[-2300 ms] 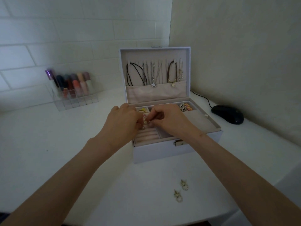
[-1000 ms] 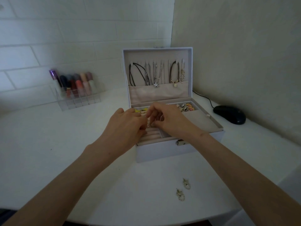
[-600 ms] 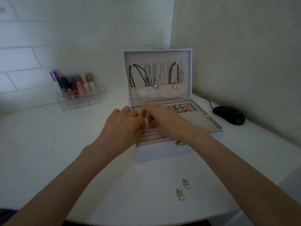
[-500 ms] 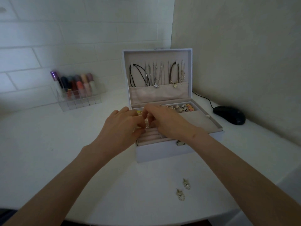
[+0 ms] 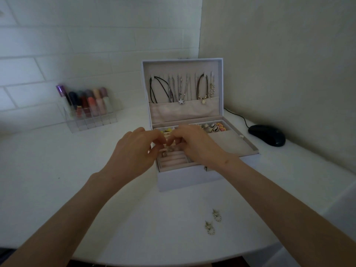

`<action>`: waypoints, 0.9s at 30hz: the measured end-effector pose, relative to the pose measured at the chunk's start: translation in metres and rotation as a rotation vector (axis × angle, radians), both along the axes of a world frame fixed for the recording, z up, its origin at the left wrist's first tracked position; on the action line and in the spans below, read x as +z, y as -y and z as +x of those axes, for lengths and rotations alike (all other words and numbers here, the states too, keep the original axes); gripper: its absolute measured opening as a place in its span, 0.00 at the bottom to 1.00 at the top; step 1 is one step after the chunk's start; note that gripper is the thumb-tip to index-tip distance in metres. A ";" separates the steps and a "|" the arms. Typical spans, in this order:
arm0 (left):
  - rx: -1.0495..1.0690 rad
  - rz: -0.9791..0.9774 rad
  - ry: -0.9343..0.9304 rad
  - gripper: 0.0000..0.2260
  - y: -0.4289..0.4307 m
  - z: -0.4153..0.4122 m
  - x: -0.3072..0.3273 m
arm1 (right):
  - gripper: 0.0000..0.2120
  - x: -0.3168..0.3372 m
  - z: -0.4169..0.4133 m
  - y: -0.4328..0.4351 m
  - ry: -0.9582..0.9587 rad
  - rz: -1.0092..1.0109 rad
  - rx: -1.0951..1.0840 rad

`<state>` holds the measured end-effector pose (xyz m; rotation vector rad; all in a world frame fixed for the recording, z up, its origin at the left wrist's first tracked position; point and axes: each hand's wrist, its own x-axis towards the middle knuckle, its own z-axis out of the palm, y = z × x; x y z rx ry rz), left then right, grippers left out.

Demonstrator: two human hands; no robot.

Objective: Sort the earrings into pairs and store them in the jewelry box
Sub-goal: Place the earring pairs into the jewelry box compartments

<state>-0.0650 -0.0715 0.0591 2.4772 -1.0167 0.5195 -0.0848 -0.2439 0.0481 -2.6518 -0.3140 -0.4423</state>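
Observation:
The white jewelry box stands open, necklaces hanging in its lid. Both my hands hover over its ring-roll section at the front left. My left hand and my right hand have curled fingers close together, with nothing visible between them. Two small sparkly earrings sit side by side in the rolls just under the fingertips. A pair of gold star earrings lies on the white table in front of the box. Colourful earrings fill a back compartment.
A clear organizer of lipsticks stands at the back left by the tiled wall. A black mouse with its cable lies right of the box. The table's curved front edge is near me.
My fingers have drawn slightly apart above the ring rolls, so two earrings now show seated in the slots. The box and the star earrings have not moved.

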 end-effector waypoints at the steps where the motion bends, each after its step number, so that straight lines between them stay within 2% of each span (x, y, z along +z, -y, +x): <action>1: -0.004 -0.010 0.004 0.06 -0.001 0.001 -0.001 | 0.15 0.001 -0.001 0.000 -0.010 0.013 0.009; 6: -0.008 -0.032 0.020 0.05 -0.001 0.007 -0.005 | 0.07 0.007 -0.007 -0.004 -0.053 0.010 0.035; 10: -0.019 -0.029 0.001 0.06 0.000 0.007 -0.007 | 0.06 0.008 -0.008 -0.004 -0.060 0.047 0.048; 13: -0.012 -0.018 -0.002 0.07 -0.001 0.008 -0.007 | 0.07 0.010 -0.011 0.000 -0.075 0.093 0.053; 17: -0.024 -0.024 -0.013 0.07 -0.001 0.006 -0.007 | 0.07 0.007 -0.012 0.007 -0.069 0.253 0.028; 22: -0.038 -0.004 -0.041 0.08 -0.001 0.005 -0.008 | 0.08 0.009 -0.012 0.012 -0.103 0.191 0.047; 27: -0.048 -0.009 -0.043 0.08 -0.002 0.006 -0.008 | 0.15 0.011 -0.014 0.017 -0.088 0.302 0.010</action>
